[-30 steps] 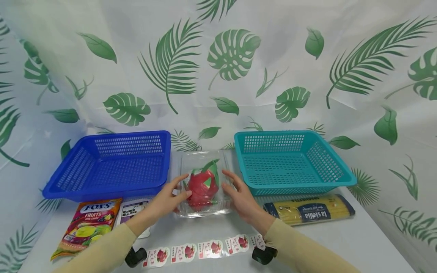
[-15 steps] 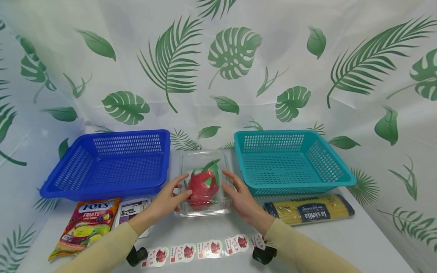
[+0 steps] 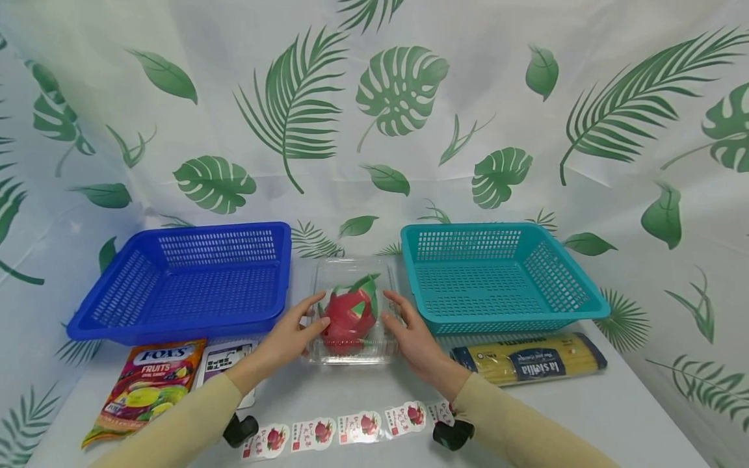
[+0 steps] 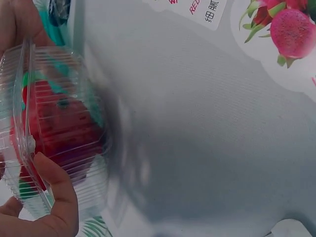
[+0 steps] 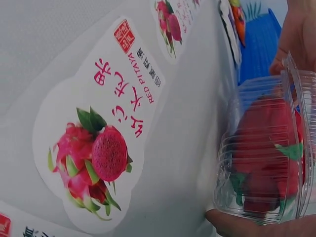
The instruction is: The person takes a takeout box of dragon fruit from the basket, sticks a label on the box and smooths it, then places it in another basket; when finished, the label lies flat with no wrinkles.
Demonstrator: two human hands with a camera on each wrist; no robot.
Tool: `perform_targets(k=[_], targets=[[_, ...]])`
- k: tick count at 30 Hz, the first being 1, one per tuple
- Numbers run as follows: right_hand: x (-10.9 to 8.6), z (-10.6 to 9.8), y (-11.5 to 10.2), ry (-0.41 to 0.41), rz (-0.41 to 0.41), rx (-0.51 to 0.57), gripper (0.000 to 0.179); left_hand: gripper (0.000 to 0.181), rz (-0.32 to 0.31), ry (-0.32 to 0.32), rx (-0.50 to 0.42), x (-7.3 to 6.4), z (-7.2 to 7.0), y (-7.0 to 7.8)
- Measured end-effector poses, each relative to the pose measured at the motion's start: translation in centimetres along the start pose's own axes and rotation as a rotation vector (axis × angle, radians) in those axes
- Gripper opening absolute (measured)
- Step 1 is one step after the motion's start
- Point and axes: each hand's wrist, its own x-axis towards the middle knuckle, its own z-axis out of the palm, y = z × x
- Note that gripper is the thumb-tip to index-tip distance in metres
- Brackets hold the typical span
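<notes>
A clear plastic clamshell box lies between my hands at the middle of the table, its lid down. Inside it shows a red dragon fruit with green leaf tips. My left hand grips the box's left side, its thumb over the edge; in the left wrist view a bent finger presses at the rim. On the opposite side my right hand holds the box, fingers along the wall. In the right wrist view its thumb is at the box's lower corner.
A blue basket stands at left, a teal basket at right. In front of them lie a candy bag, a white-and-purple packet and a spaghetti pack. A strip of dragon fruit stickers runs along the near side.
The box has shifted a little away from me and to the right, with its front edge turning. My left hand has moved along with it; the right has barely moved.
</notes>
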Motion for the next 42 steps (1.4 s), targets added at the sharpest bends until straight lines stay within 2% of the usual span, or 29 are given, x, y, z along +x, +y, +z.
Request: perform_targets(k=[11,17,26,36,39,42], targets=[[0.3,-0.2,-0.1,-0.027,-0.010,-0.028,0.053,0.065,-0.001,0.016,-0.013,0.1,-0.1,-0.2],[0.4,-0.6,0.2,-0.041,-0.018,-0.080,0.057,0.064,0.010,0.033,0.000,-0.3,0.0,0.2],[0.1,-1.1,0.1,-0.063,-0.039,-0.103,0.062,0.063,-0.008,0.038,0.012,-0.4,0.1,0.0],[-0.2,-1.9,0.6,-0.079,-0.039,-0.107,0.062,0.062,0.015,0.055,0.004,-1.5,0.0,0.1],[-0.7,-2.1,0.7,-0.087,-0.049,-0.105,0.062,0.060,-0.004,0.081,-0.005,-2.2,0.1,0.1],[-1.3,-2.3,0.8,-0.094,-0.042,-0.104,0.063,0.053,-0.034,0.154,-0.037,-3.0,0.4,-0.2]])
